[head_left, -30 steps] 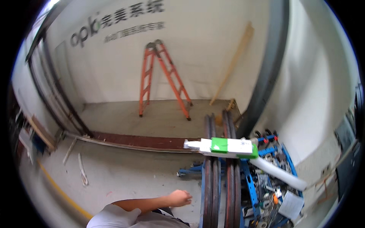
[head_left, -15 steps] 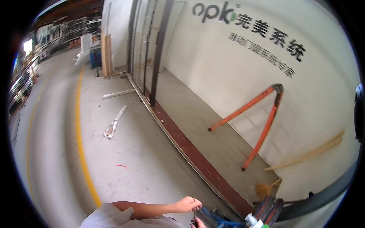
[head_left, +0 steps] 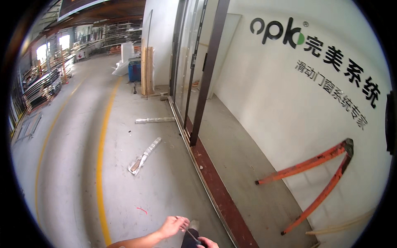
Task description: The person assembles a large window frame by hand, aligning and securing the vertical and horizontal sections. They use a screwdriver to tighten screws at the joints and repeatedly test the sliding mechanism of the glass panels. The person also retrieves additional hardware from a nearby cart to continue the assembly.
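Note:
At the lower edge, my left hand (head_left: 174, 226) is closed, its fingertips pinched at the upper end of a thin dark rod (head_left: 191, 235). My right hand (head_left: 208, 243) has its fingers curled at the rod's lower end; the picture's edge cuts off most of this hand. Whether the rod is a tool or a piece of hardware is too small to tell. Beneath the hands show a dark trouser leg and a light shoe (head_left: 194, 224).
A dark red floor track (head_left: 219, 186) runs to a dark-framed glass sliding door (head_left: 209, 70) on the right. An orange ladder-like frame (head_left: 318, 202) leans by the white wall. Wrapped strips (head_left: 144, 157) and a red scrap (head_left: 142, 211) lie on the floor. A yellow line (head_left: 100, 165) crosses it.
The view has swung left and up, so the door and orange frame sit further right and lower. The broom and blue items have left view. Both hands stay together at the rod.

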A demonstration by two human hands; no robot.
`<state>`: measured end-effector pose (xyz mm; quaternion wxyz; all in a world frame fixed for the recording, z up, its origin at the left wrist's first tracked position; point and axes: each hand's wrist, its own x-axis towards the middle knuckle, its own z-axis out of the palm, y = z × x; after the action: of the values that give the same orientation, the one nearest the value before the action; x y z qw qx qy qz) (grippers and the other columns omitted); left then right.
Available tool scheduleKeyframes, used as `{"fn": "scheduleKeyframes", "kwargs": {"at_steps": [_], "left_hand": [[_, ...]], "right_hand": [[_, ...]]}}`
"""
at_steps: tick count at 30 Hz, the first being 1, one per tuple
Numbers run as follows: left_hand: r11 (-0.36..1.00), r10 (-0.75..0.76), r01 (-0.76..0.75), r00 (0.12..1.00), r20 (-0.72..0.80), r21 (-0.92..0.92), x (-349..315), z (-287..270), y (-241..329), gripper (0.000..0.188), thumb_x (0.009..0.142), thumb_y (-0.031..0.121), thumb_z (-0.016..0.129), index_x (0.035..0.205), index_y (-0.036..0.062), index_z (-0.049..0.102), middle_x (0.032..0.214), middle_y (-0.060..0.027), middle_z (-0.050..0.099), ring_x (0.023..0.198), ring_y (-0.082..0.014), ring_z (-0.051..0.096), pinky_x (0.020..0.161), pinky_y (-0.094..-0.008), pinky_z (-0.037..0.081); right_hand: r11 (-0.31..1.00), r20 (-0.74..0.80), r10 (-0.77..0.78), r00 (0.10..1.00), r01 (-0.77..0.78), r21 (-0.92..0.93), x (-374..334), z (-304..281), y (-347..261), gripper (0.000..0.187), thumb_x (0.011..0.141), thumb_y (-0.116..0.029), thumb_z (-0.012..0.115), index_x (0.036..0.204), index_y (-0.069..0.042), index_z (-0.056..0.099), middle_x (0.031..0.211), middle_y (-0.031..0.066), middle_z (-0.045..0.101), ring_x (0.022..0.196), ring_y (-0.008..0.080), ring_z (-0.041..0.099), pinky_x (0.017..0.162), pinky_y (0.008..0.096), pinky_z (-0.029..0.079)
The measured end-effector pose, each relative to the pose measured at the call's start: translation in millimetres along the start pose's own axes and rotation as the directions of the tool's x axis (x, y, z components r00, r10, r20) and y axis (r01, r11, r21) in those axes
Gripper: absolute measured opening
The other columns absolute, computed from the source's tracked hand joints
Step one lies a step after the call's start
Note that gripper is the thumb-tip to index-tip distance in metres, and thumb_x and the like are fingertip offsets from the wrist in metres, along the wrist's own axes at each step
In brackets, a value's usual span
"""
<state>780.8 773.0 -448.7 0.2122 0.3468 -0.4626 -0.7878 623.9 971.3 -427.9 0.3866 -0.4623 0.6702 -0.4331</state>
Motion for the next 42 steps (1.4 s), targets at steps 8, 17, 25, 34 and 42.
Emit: {"fn": "scheduleKeyframes", "kwargs": {"at_steps": [8, 17, 25, 34, 42], "left_hand": [[0.987, 0.143, -0.161, 0.920, -0.366, -0.020, 150, -36, 154, 0.035, 0.104, 0.018, 0.050, 0.099, -0.0110, 0.069, 0.091, -0.0157, 0.069, 0.073, -0.0193, 0.067, 0.066, -0.0313, 0.058], [0.983, 0.186, -0.177, 0.928, -0.324, 0.057, 347, -146, 227, 0.040, 0.107, 0.020, 0.045, 0.102, -0.0106, 0.070, 0.090, -0.0141, 0.070, 0.075, -0.0183, 0.067, 0.068, -0.0301, 0.056], [0.830, 0.478, -0.389, 0.866, -0.150, 0.400, 615, -275, 404, 0.036, 0.106, 0.024, 0.047, 0.096, -0.0037, 0.068, 0.085, -0.0138, 0.070, 0.072, -0.0255, 0.065, 0.067, -0.0351, 0.054], [-0.159, 0.483, -0.629, 0.622, 0.616, 0.761, 938, -274, 619, 0.016, 0.088, 0.017, 0.062, 0.087, 0.0011, 0.061, 0.086, -0.0164, 0.063, 0.089, -0.0354, 0.063, 0.078, -0.0469, 0.054], [-0.739, 0.203, -0.479, 0.512, 0.835, 0.474, 1180, -264, 716, 0.022, 0.081, 0.017, 0.064, 0.093, -0.0002, 0.069, 0.093, -0.0125, 0.066, 0.104, -0.0288, 0.060, 0.109, -0.0457, 0.040]], "right_hand": [[0.999, 0.283, -0.022, 0.959, 0.007, 0.054, 264, -86, -83, 0.026, 0.091, -0.010, 0.066, 0.113, 0.002, 0.061, 0.093, 0.0163, 0.066, 0.084, 0.0224, 0.061, 0.079, 0.0371, 0.052], [0.961, 0.279, -0.118, 0.953, 0.180, -0.210, 532, -61, -46, 0.027, 0.091, -0.016, 0.063, 0.111, 0.002, 0.064, 0.101, 0.0241, 0.068, 0.093, 0.0365, 0.065, 0.085, 0.0425, 0.051], [0.964, -0.060, 0.155, 0.986, -0.164, -0.209, 747, -48, -28, 0.034, 0.090, -0.015, 0.064, 0.119, 0.002, 0.066, 0.099, 0.0188, 0.072, 0.088, 0.0292, 0.068, 0.080, 0.0398, 0.054], [0.867, -0.199, 0.494, 0.847, -0.461, 0.191, 920, -54, -32, 0.027, 0.091, -0.013, 0.065, 0.108, 0.007, 0.068, 0.089, 0.0094, 0.068, 0.077, 0.0156, 0.062, 0.067, 0.0327, 0.051], [0.828, -0.134, 0.517, 0.845, -0.534, -0.170, 1139, -54, -6, 0.043, 0.083, -0.036, 0.072, 0.095, 0.005, 0.069, 0.080, 0.0195, 0.070, 0.076, 0.0265, 0.068, 0.072, 0.0439, 0.054]]}}
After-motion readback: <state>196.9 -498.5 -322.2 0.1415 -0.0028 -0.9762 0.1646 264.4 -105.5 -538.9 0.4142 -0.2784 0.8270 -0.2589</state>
